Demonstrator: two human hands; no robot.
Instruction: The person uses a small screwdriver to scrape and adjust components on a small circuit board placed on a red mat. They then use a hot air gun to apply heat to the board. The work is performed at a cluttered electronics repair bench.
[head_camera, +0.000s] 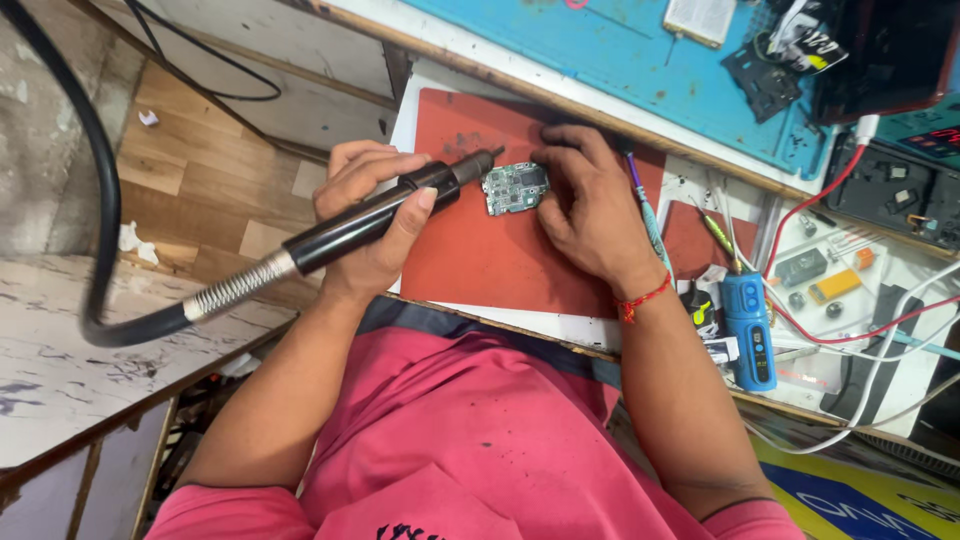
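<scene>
My left hand (362, 180) is wrapped around a black hot-air wand (345, 230), whose metal nozzle (478, 163) points at a small green circuit board (513, 187). The board lies flat on a red work mat (480, 255). My right hand (592, 212), with a red thread band at the wrist, rests on the mat with its fingertips and thumb against the board's right edge. The wand's springy neck and thick black hose (108, 200) trail off to the left.
A thin purple-handled tool (645, 210) lies beside my right hand. Further right sit a blue handheld device (750, 330), red and white cables, and small parts on a white tray (850, 290). A blue mat (620, 60) with black parts lies behind. Wooden floor shows at left.
</scene>
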